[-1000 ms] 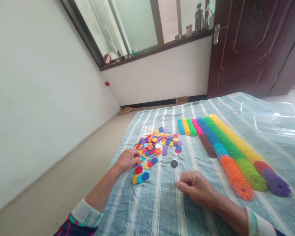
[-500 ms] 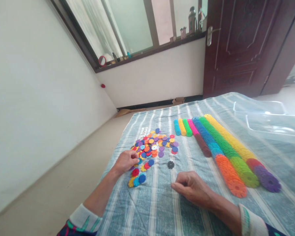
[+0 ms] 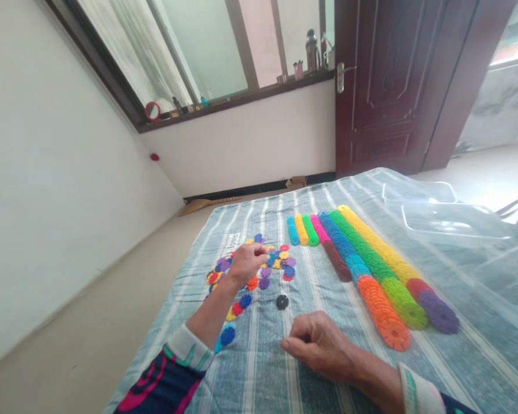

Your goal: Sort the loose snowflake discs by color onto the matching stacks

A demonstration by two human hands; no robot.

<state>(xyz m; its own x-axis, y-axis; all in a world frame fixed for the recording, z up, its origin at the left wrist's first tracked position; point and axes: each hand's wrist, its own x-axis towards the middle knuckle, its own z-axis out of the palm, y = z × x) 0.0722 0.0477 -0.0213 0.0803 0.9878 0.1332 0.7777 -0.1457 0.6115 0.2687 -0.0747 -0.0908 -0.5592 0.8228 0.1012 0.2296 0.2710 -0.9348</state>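
My left hand is over the loose pile of coloured notched plastic discs, its thumb and fingers pinched together. What lies between the fingertips, if anything, is hidden. My right hand rests curled closed on the striped cloth, with the inside of its grip out of sight. A single black disc lies flat between the two hands. To the right, overlapping discs form long rows by colour, among them an orange row, a green row and a yellow row.
Clear plastic boxes stand at the right on the cloth. Shorter rows of discs, including a brown row, lie toward the far side. A dark red door and a window ledge with small items are beyond.
My left hand has moved from the near left edge of the pile up and right across it. The right hand keeps its curled pose. The camera view has turned slightly right.
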